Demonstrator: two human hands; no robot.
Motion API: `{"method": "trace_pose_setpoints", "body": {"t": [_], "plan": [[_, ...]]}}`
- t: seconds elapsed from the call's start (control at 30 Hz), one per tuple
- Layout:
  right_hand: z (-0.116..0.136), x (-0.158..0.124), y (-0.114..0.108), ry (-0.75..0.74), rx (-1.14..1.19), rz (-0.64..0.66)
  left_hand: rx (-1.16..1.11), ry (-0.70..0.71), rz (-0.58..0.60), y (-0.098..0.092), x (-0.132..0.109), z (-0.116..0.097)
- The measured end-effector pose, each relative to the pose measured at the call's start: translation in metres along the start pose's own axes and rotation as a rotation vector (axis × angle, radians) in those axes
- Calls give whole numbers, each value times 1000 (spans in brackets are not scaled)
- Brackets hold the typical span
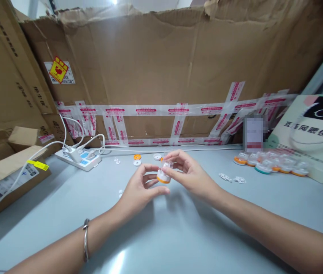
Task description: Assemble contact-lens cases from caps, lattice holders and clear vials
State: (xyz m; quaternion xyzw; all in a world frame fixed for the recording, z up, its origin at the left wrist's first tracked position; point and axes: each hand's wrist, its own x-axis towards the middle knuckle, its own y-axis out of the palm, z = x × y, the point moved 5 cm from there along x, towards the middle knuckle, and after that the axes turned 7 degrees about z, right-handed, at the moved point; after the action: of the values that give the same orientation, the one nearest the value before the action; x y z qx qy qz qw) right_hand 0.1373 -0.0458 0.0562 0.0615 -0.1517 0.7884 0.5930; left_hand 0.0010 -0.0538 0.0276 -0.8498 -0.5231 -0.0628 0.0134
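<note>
Above the middle of the table, my right hand [191, 173] pinches a small toy-like piece with an orange base [164, 177], a white body and a clear top. Its fingers partly cover the top. My left hand [142, 184] is at the piece's left side, thumb stretched out and apart from the curved fingers. Its index fingertip is close to the piece; whether it touches I cannot tell. Behind the hands lie an orange ring [137, 156], a white ring [137, 163] and another white disc [157, 156].
Several similar pieces [288, 165] with orange or teal bases stand at the right, by a printed bag [312, 140]. Flat white parts [239, 180] lie nearer. A power strip [78, 159] with white cables and an open carton [13, 179] are left. Cardboard [150, 61] walls the back.
</note>
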Motion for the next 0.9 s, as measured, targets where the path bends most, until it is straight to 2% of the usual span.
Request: {"method": "trace_pose_setpoints", "body": {"t": [0.1,0.17,0.23,0.27,0.33,0.37,0.4,0.43,0.57,0.8,0.9], "plan": [[1,-2,-47,20,-140,-134,69,-2,-48,-6,-4,-5],[-1,-12,-93,64,-276,-266,117,3,-64,-9,-6,-10],[-10,-29,-141,190,-424,-356,146,12,-63,-11,-8,-14],[-17,-41,-165,250,-481,-442,155,16,-61,-11,-8,-15],[-35,-60,-203,355,-549,-474,174,25,-57,-10,-7,-16],[-41,-68,-219,347,-610,-517,186,30,-58,-10,-7,-17],[-48,-73,-229,326,-681,-493,198,40,-63,-11,-6,-17],[-53,-76,-235,305,-767,-436,209,54,-73,-12,-5,-19],[-62,-79,-249,264,-958,-443,255,153,-140,-22,-2,-29],[-61,-78,-243,210,-1170,-377,330,270,-288,-56,2,-45],[-53,-81,-236,206,-1252,-443,341,294,-347,-68,5,-47]]}}
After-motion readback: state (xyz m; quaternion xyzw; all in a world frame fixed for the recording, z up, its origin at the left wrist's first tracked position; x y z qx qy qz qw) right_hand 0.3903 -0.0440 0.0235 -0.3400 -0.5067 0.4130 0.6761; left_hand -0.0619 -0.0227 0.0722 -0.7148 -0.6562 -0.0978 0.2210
